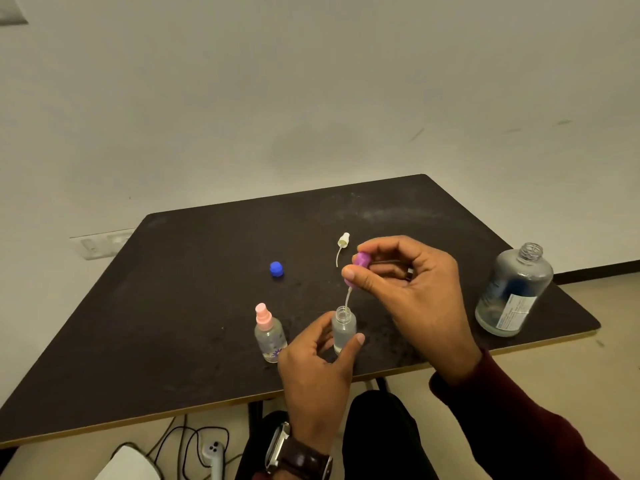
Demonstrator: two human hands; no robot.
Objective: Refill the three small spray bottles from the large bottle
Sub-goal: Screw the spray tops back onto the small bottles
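Right now, seen from the head camera, the left hand [313, 355] curls its thumb and fingers round an open small spray bottle [343, 328] standing upright near the front edge of the dark tabletop [173, 306]; clear liquid shows inside it; the right hand [405, 282] hovers just above, pinching a purple spray cap [358, 264] between thumb and fingers, its thin dip tube [346, 299] hanging down so the tip sits at the bottle's open neck; just to the left stands a second small bottle with a pink spray cap [269, 332], upright and closed, close beside the left hand; farther back a blue cap [276, 268] rests alone on the tabletop, and near it, behind the right hand, lies a white spray cap [342, 244] with its tube trailing toward the front; the large bottle [512, 292] stands uncapped at the right edge, well apart from the small ones, its label facing forward; a watch [298, 455] sits on the left wrist and a dark red sleeve [519, 420] covers the right arm; cables [187, 445] lie on the floor below.
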